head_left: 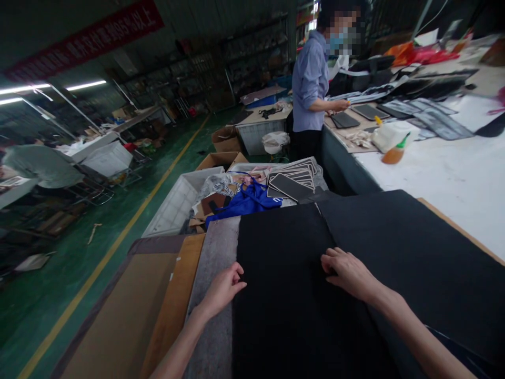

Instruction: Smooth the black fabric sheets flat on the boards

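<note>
A black fabric-like sheet point(280, 295) lies flat in front of me, partly over a grey board point(215, 252). My left hand point(224, 288) is at its left edge, fingers curled and thumb close to them, pinching the edge. On the opposite side, my right hand point(349, 271) has its fingers bent around the sheet's right edge. Under and beside that edge spreads a second dark sheet point(414, 252), which covers the right part of the work surface. The fingertips' exact grip is hard to make out against the black.
Beyond the sheets stands a grey bin point(169, 205) with a blue cloth point(248, 202) and several dark panels point(294, 181). A person point(311, 79) works at the white table point(445, 173), which holds a bottle point(394, 150) and a white jug point(394, 136). A brown board point(126, 310) is at left.
</note>
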{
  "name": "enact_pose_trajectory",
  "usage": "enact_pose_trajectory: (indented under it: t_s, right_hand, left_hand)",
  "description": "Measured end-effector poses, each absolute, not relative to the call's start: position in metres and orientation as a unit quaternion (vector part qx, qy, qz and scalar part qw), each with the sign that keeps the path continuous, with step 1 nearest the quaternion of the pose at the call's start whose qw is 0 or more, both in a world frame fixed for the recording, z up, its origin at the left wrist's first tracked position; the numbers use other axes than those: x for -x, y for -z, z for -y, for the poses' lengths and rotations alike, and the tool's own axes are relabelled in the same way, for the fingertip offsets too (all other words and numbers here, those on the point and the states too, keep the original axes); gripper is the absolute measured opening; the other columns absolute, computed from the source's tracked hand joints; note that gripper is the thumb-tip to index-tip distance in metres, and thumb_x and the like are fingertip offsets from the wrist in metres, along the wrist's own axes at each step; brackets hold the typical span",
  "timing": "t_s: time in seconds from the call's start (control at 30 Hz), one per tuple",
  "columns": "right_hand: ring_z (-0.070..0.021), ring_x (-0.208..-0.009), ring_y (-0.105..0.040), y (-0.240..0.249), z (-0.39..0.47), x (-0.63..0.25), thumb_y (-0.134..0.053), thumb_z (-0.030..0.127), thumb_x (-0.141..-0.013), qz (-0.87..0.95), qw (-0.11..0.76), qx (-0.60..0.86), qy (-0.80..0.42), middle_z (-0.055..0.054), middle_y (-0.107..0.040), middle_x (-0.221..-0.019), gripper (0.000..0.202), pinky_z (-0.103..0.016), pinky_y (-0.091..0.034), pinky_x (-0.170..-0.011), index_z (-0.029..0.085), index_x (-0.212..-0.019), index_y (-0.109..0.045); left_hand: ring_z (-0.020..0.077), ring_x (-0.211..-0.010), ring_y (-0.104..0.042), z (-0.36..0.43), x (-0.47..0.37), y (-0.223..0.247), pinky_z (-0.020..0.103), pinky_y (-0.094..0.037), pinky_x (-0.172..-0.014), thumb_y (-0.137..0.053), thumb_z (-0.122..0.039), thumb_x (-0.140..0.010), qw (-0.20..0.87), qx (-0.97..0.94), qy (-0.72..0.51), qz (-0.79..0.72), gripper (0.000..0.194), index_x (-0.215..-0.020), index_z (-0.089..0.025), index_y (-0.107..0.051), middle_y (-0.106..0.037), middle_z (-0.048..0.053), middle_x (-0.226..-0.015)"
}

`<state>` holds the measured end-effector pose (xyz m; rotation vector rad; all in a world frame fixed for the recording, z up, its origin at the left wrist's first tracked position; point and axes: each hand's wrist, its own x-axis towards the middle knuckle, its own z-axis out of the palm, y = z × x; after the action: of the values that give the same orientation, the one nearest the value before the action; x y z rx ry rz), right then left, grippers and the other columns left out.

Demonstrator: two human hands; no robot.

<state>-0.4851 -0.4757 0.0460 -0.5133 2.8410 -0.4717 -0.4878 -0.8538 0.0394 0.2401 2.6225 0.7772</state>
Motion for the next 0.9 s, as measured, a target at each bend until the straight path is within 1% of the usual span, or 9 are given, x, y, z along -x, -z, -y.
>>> enact_pose_trajectory:
  t_s: [0.07, 0.13, 0.23, 0.33, 0.5, 0.77, 0.9]
  right_hand:
    - [-0.0186, -0.084, -0.059, -0.044, 0.473, 0.483, -0.065, 0.015, -0.073, -0.966, 0.108, 0.167, 0.167, 0.003, -0.062, -0.086, 0.017, -0.032, -0.04, -0.072, 0.026, -0.083, -0.058]
    - [-0.0191, -0.084, -0.061, -0.042, 0.47, 0.481, -0.063, 0.017, -0.076, -0.967, 0.107, 0.153, 0.172, 0.002, -0.064, -0.087, 0.015, -0.033, -0.041, -0.074, 0.027, -0.087, -0.059]
    - [-0.0192, -0.084, -0.062, -0.04, 0.468, 0.477, -0.06, 0.02, -0.08, -0.969, 0.103, 0.133, 0.18, 0.001, -0.066, -0.088, 0.011, -0.033, -0.043, -0.074, 0.027, -0.088, -0.061]
    - [-0.0191, -0.083, -0.063, -0.04, 0.467, 0.475, -0.059, 0.021, -0.081, -0.97, 0.1, 0.117, 0.187, 0.0, -0.067, -0.086, 0.011, -0.031, -0.044, -0.072, 0.026, -0.09, -0.061]
    - [-0.018, -0.077, -0.063, -0.036, 0.465, 0.476, -0.059, 0.024, -0.081, -0.969, 0.1, 0.101, 0.203, -0.001, -0.067, -0.086, 0.012, -0.029, -0.045, -0.067, 0.027, -0.092, -0.061]
    - [-0.0179, -0.075, -0.063, -0.034, 0.463, 0.476, -0.057, 0.027, -0.081, -0.966, 0.093, 0.096, 0.221, -0.001, -0.066, -0.083, 0.012, -0.028, -0.045, -0.065, 0.027, -0.092, -0.062]
    - [-0.0182, -0.075, -0.063, -0.03, 0.462, 0.476, -0.057, 0.028, -0.082, -0.964, 0.097, 0.093, 0.229, -0.002, -0.066, -0.084, 0.012, -0.028, -0.046, -0.066, 0.026, -0.093, -0.061]
  left_hand:
    - [0.0126, -0.064, -0.056, 0.854, 0.488, -0.036, 0.022, -0.036, -0.06, -0.059, -0.023, -0.077, 0.192, -0.077, -0.295, -0.933, 0.018, -0.094, -0.021, -0.054, -0.058, -0.006, -0.068]
    - [0.013, -0.066, -0.056, 0.855, 0.487, -0.034, 0.023, -0.037, -0.062, -0.059, -0.024, -0.078, 0.189, -0.07, -0.312, -0.929, 0.017, -0.094, -0.021, -0.055, -0.058, -0.005, -0.07]
    - [0.0131, -0.065, -0.056, 0.856, 0.486, -0.031, 0.024, -0.038, -0.062, -0.058, -0.026, -0.079, 0.182, -0.061, -0.333, -0.923, 0.017, -0.095, -0.021, -0.055, -0.057, -0.005, -0.07]
    - [0.0132, -0.064, -0.055, 0.857, 0.486, -0.03, 0.024, -0.038, -0.062, -0.058, -0.027, -0.079, 0.175, -0.053, -0.35, -0.919, 0.018, -0.095, -0.021, -0.055, -0.056, -0.005, -0.069]
    - [0.0131, -0.065, -0.055, 0.856, 0.486, -0.029, 0.024, -0.039, -0.063, -0.059, -0.027, -0.078, 0.164, -0.043, -0.371, -0.913, 0.018, -0.095, -0.021, -0.056, -0.056, -0.005, -0.069]
    - [0.0127, -0.064, -0.054, 0.855, 0.486, -0.026, 0.023, -0.04, -0.061, -0.058, -0.025, -0.078, 0.151, -0.03, -0.389, -0.908, 0.015, -0.092, -0.021, -0.056, -0.054, -0.005, -0.069]
    - [0.0126, -0.065, -0.054, 0.854, 0.485, -0.026, 0.023, -0.041, -0.062, -0.058, -0.024, -0.078, 0.149, -0.03, -0.396, -0.906, 0.015, -0.093, -0.021, -0.058, -0.055, -0.004, -0.071]
